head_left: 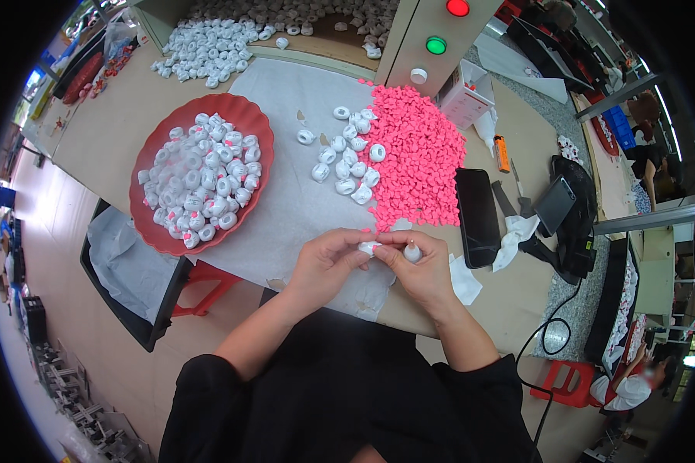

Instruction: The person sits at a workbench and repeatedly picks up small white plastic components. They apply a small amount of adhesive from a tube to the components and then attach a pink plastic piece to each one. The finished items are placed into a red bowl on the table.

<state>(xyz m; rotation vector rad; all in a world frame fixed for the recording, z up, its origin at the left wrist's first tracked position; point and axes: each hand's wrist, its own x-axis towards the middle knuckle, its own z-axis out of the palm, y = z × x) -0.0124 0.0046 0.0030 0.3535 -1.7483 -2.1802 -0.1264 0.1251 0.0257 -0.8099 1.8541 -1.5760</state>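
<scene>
My left hand is closed, pinching a small white rounded piece at the table's front edge. My right hand meets it there, thumb and forefinger pressing at a small pink part on that piece. Tucked in the right hand is a small white bottle with a narrow tip, pointing up between the fingers. Just beyond my hands spreads a heap of small pink bow-like pieces. Along its left side lie several loose white rounded pieces. Fingers partly hide the held piece.
A red scalloped bowl of white pieces, some with pink parts, stands left. More white pieces lie by the machine housing with red and green buttons. At right are a black phone, an orange lighter and a white bottle.
</scene>
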